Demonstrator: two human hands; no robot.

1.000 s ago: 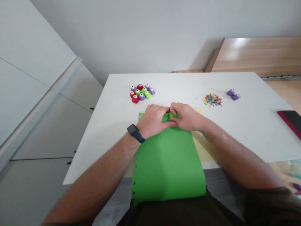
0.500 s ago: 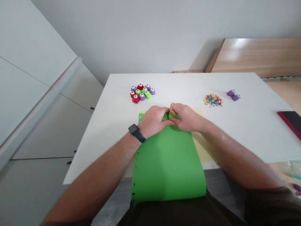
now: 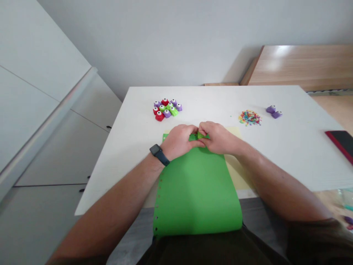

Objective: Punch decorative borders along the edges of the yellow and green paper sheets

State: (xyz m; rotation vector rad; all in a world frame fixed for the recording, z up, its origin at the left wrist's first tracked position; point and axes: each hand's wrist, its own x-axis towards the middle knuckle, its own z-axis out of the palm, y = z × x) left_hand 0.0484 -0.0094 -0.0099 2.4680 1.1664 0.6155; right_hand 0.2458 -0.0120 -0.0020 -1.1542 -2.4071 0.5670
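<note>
A green sheet of paper [image 3: 198, 191] lies over the near table edge and curves down toward my lap, with a row of punched holes along its left side and more at its far edge. My right hand [image 3: 219, 138] is closed around a light green craft punch [image 3: 200, 135] at that far edge; fingers cover most of it. Beside it, my left hand [image 3: 179, 140], with a dark watch [image 3: 156, 150] on the wrist, pinches the sheet close to the punch. Its fingertips nearly meet those of my right hand. Pale yellow paper [image 3: 237, 173] lies underneath.
Several red, purple and green craft punches [image 3: 166, 109] cluster at the table's back left. Colourful paper bits [image 3: 250, 117] are heaped at the right, near two purple punches [image 3: 274, 111]. A black and red object [image 3: 342, 144] rests by the right edge of the white table [image 3: 298, 147].
My left hand and watch have shifted very slightly left. My right hand stays around the punch at the sheet's far edge.
</note>
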